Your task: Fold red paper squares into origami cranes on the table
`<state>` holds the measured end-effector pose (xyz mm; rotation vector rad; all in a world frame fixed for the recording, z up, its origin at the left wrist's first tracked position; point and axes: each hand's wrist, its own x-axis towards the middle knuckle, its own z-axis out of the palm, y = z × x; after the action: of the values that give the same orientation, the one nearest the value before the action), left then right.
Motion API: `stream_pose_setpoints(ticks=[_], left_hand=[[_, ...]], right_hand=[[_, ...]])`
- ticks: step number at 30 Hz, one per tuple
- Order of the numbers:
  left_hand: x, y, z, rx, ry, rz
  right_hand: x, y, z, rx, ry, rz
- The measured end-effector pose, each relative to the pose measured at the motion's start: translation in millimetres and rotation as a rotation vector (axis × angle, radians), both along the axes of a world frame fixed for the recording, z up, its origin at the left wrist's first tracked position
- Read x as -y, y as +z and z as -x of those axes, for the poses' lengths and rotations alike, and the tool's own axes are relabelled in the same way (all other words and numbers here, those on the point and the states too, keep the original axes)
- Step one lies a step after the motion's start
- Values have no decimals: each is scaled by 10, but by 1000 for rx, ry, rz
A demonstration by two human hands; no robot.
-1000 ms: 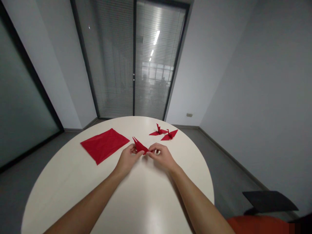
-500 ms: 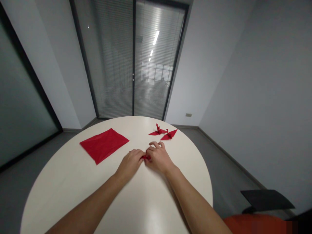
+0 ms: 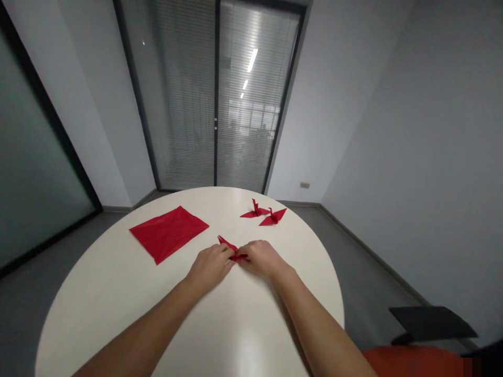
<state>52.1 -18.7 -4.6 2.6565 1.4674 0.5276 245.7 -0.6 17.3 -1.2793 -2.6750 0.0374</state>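
Note:
Between my two hands is a folded piece of red paper, with a narrow pointed end sticking out toward the upper left. My left hand pinches it from the left, fingers closed. From the right, my right hand grips its other side with the fingers curled in. Most of the fold is hidden under the fingers. Beyond my right hand stand two red paper cranes, one slightly behind the other. To the left lies flat red paper, one sheet or a stack, I cannot tell.
Everything rests on a round white table. At the lower right, past the table's edge, is a chair with a black armrest and an orange seat. A glass partition with blinds stands behind the table.
The pointed end of the folded paper now shows above my left hand. My right hand's fingers, raised and spread before, have come down and curled onto the paper.

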Motion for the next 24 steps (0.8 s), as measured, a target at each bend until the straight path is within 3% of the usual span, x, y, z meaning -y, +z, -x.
stream_pose_setpoints(ticks=[4,10,14,18,24], left_hand=[[-11,21,-18,-48,23,36],[-38,-6,64,52,35,69],[-59,-20,110,128,9,88],[-75,-29,117,135,17,82],[-60,-37,129,153,12,82]], right_hand=[[26,37,-58,-102,21,96],[-14,57,-194,-293,63,286],[-75,-39,-168,-324,136,197],[-115,-135,-130,-320,123,114],[-107,-106,-101,-250,145,49]])
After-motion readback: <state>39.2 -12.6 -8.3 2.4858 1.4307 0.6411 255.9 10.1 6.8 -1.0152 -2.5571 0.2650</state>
